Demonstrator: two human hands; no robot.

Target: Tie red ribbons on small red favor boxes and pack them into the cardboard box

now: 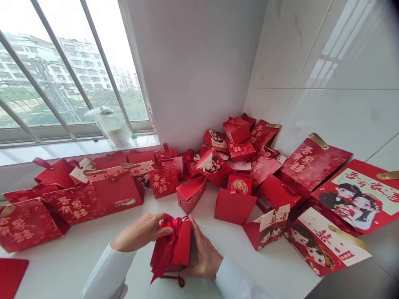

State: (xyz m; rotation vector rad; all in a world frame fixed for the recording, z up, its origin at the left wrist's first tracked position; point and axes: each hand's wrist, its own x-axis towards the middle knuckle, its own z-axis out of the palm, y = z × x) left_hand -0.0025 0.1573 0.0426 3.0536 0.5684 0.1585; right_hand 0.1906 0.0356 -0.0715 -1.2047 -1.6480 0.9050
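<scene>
A red gift box (183, 243) sits on the white table in front of me, tied with a dark red ribbon (170, 249) whose bow lies on the top. My left hand (145, 232) is at the box's upper left, thumb and fingers closed on the ribbon near the bow. Along the right side of the box lies my right hand (204, 251), fingers at the far edge and palm against the side, gripping it. A dark cord with a small tassel or bead (181, 282) hangs at the near edge.
Several red gift bags (77, 203) line the window side at left. Red boxes (237, 131) are heaped in the corner, and printed bags (318, 243) stand at right. A plastic-covered jar (114, 126) stands on the sill. Red card (12, 274) lies at near left.
</scene>
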